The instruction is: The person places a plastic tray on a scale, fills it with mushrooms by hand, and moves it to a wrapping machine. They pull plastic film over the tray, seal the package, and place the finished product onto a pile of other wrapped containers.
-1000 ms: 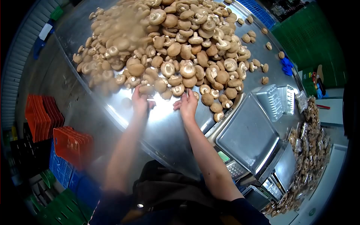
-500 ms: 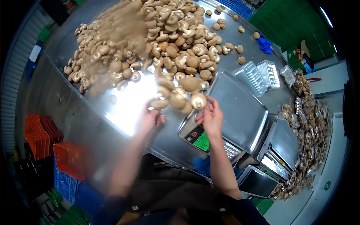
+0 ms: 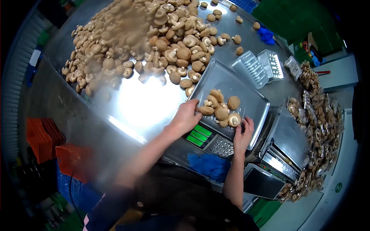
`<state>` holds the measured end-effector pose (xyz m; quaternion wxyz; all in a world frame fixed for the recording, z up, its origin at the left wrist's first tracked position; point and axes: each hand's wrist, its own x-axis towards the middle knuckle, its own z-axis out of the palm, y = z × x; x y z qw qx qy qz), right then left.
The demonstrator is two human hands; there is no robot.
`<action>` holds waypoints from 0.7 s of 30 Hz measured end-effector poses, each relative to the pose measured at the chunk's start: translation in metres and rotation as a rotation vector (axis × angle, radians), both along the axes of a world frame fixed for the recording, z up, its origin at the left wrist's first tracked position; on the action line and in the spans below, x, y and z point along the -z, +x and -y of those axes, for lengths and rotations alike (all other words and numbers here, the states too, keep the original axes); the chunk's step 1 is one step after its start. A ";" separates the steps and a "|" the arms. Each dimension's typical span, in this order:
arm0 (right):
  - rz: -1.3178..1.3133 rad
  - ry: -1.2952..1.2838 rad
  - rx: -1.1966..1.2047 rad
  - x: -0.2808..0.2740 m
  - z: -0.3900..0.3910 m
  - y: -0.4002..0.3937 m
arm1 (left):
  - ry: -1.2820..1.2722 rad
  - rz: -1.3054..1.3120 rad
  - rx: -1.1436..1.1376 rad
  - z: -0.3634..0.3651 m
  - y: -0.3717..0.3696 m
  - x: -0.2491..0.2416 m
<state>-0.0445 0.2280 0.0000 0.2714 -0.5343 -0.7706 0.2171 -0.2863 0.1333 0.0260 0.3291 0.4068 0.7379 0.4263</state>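
Observation:
A clear plastic tray (image 3: 211,118) holding several brown mushrooms (image 3: 221,111) is over the front of the metal platform (image 3: 227,82) of a weighing scale. My left hand (image 3: 187,116) grips the tray's left end, fingers at its edge. At the opposite end, my right hand (image 3: 243,134) has thumb and fingers closed on the tray's rim. Below the platform, the scale's green display (image 3: 199,134) is lit beside a keypad (image 3: 222,147). A large heap of loose mushrooms (image 3: 183,53) lies on the steel table to the left.
Stacked clear trays (image 3: 250,69) stand beyond the scale. Packed mushrooms (image 3: 320,127) are piled at the right, past a second machine (image 3: 287,142). A crumpled blue cloth or glove (image 3: 210,165) lies before the scale. Orange crates (image 3: 71,161) stand lower left.
Both hands have carried the tray of mushrooms rightward from beside the heap to over the scale platform. The view has shifted slightly, and the blue cloth shows more fully.

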 end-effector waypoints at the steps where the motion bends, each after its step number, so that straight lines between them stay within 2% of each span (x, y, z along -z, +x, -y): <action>1: -0.002 0.000 -0.005 -0.002 0.000 0.000 | 0.019 -0.051 0.010 0.003 -0.007 -0.003; 3: -0.001 -0.001 -0.002 -0.005 0.002 0.000 | -0.099 -0.032 -0.211 0.009 -0.045 -0.009; 4: 0.015 0.023 0.014 -0.009 0.004 -0.001 | 0.258 -0.333 -0.305 0.010 -0.077 0.026; 5: -0.101 0.026 0.063 -0.010 0.005 -0.002 | 0.138 -0.390 -0.395 0.008 -0.098 0.011; 7: -0.321 0.035 0.162 -0.012 0.008 -0.002 | 0.062 -0.826 -0.384 0.008 -0.154 0.047; 8: -0.244 0.114 0.169 -0.027 0.010 -0.010 | -0.038 -0.981 -0.324 0.009 -0.177 0.071; 9: -0.327 0.116 0.155 -0.032 0.012 -0.017 | -0.192 -0.897 -0.241 0.006 -0.181 0.069; 13: -0.274 0.179 0.021 -0.062 0.012 -0.048 | -0.071 -1.009 -0.202 0.001 -0.189 0.102; 17: -0.297 0.220 -0.078 -0.067 0.013 -0.060 | -0.066 -1.041 -0.246 0.000 -0.175 0.088; 21: -0.350 0.185 -0.120 -0.068 0.021 -0.066 | -0.015 -0.724 -0.206 0.007 -0.167 0.062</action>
